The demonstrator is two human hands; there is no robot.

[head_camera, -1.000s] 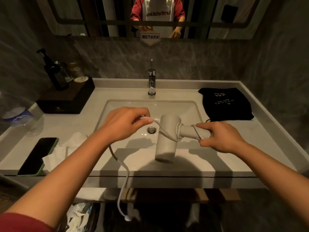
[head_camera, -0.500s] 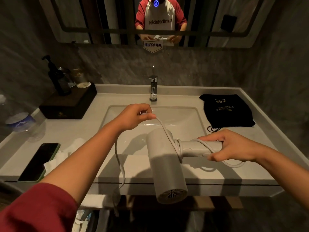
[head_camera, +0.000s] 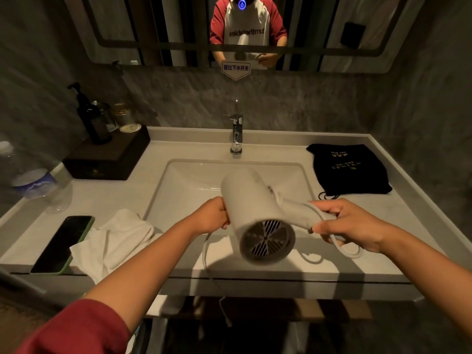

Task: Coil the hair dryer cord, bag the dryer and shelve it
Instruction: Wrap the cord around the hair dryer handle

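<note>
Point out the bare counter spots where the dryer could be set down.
Free: the counter strip in front of the black bag, right of the sink basin, and the back ledge between the faucet and the bag. Crowded: left of the basin, with the phone, white towel, water bottle and dark tray.

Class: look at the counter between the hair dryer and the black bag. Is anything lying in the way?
Nothing visible does. The hair dryer is held over the sink; the black bag lies flat on bare countertop to its right.
</note>
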